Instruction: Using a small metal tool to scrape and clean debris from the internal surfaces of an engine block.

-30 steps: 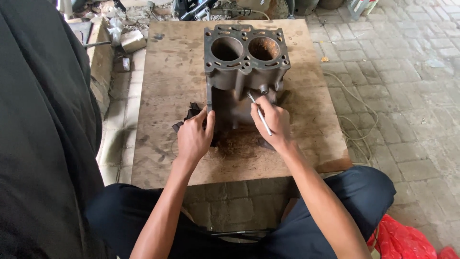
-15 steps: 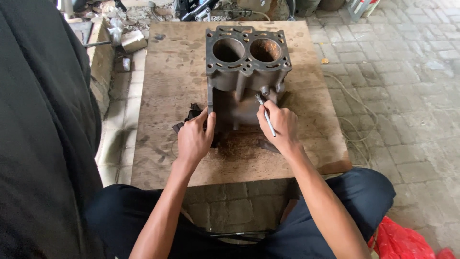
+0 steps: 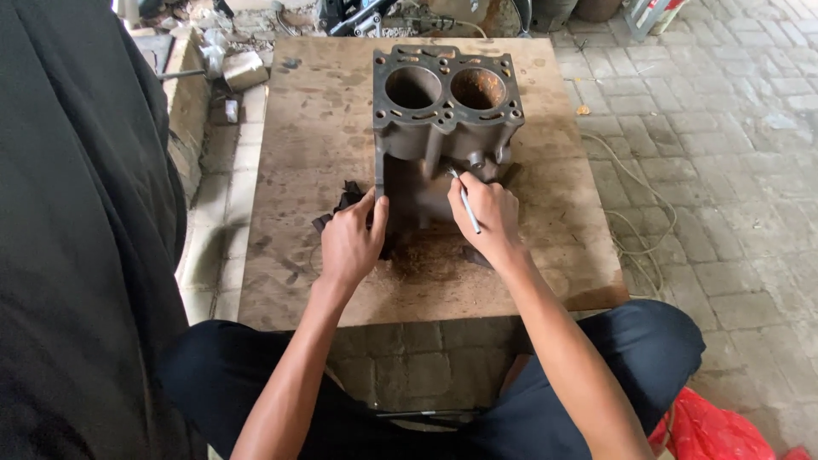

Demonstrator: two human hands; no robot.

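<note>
Right now a big dark metal block (image 3: 443, 128) with two round holes on top stands on a brown board (image 3: 298, 170). The board is the worktop, and it lies on a floor of grey bricks (image 3: 724, 170). The block sits near the far middle of the board.

The left hand (image 3: 351, 243) rests against the near left corner of the block. Its fingers (image 3: 373, 213) are bent and press on the edge, with the thumb up along the side. It holds nothing else.

The right hand (image 3: 487, 217) is closed around a thin silver tool (image 3: 464, 203). The tool's tip touches the front of the block, just under the right hole. The tool leans back toward the person.

Under and beside the hands there is a dark rag (image 3: 341, 204) and a patch of brown dirt (image 3: 426, 260) on the board.

The person sits with black trousers (image 3: 648, 341), legs on both sides of the board. A red bag (image 3: 724, 430) lies by the right leg. A pale cord (image 3: 630, 221) curls on the bricks at the right of the board. A black cloth (image 3: 77, 230) fills the left side.
</note>
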